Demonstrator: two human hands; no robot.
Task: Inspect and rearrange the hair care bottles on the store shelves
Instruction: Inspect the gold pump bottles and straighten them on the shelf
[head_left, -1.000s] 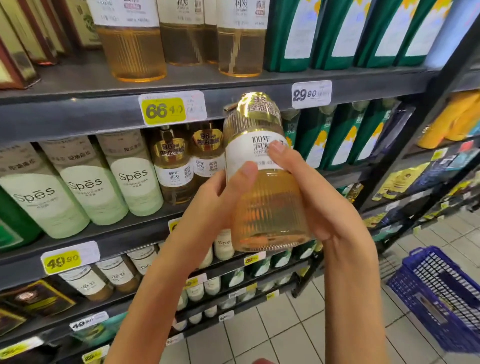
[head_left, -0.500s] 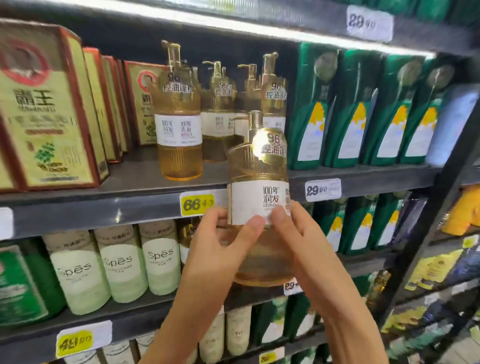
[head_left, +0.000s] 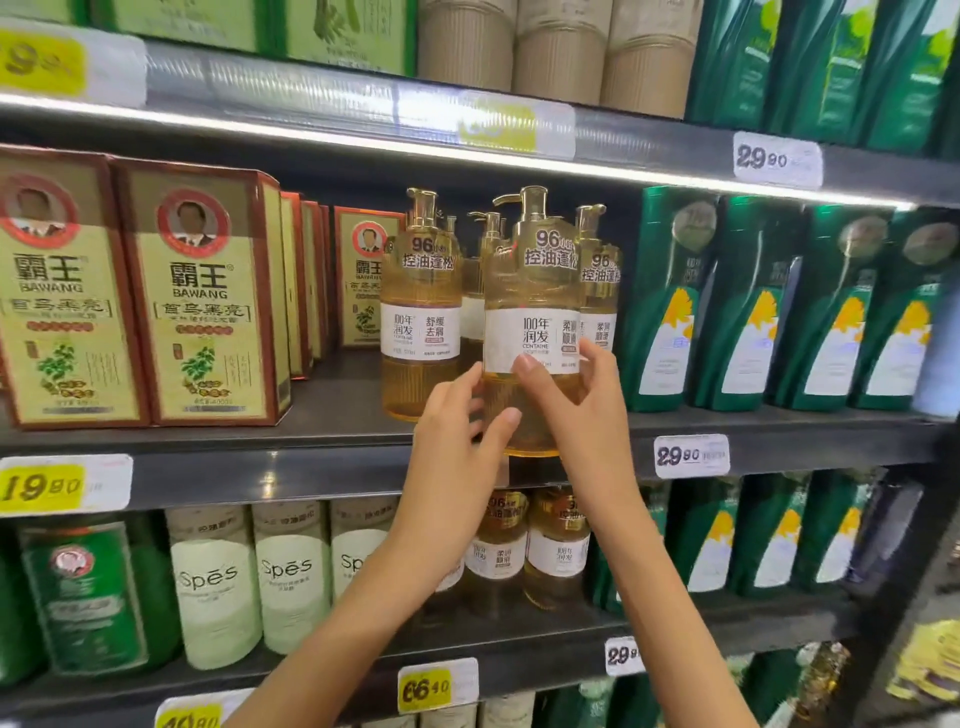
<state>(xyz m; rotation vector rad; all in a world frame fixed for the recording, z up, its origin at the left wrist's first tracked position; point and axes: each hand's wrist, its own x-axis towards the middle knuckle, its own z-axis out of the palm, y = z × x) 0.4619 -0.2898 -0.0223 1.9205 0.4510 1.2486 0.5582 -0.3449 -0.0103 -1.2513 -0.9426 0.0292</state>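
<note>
Store shelving fills my view, dark boards stacked one above another with price tags clipped along their front edges. On the middle shelf (head_left: 332, 410), just right of its centre, I hold an amber pump bottle (head_left: 530, 291) upright with its white label facing me and its gold pump on top. My right hand (head_left: 587, 410) wraps the bottle from the right, the thumb pressed on the lower edge of the label and the fingers curled round the far side. My left hand (head_left: 457, 431) cups the lower body from the left, the thumb lying across the ribbed front and the fingers reaching up along the side. The base sits level with the shelf's front lip; I cannot tell whether it rests on the board or hangs just above it.

Just beside it on the left stands a second amber bottle (head_left: 421, 312) of the same kind, and more of them crowd behind. Further left are red-edged boxes (head_left: 202, 301) printed BAWANG, and to the right a row of green bottles (head_left: 748, 312). A white tag (head_left: 691, 456) reading 29.90 sits on the lip near my right wrist, and a yellow tag (head_left: 62, 486) at the far left. On the shelf below stand pale bottles (head_left: 291, 577) marked Spes, with smaller amber bottles (head_left: 556, 551) between my forearms.
</note>
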